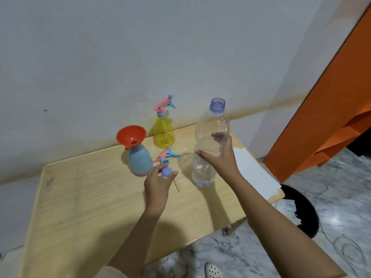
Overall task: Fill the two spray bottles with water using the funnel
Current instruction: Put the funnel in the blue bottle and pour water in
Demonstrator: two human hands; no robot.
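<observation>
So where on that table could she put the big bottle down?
The table is bare on its near left side, below the blue spray bottle. It is crowded at the far edge: funnel, yellow spray bottle, loose sprayer head.

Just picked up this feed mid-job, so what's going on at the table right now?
A person is partway through filling spray bottles. The right hand grips a large clear water bottle, uncapped and upright on the wooden table. The left hand holds its blue cap. The red funnel sits in the blue spray bottle, whose sprayer head lies beside it. The yellow spray bottle stands behind with its sprayer on.
</observation>
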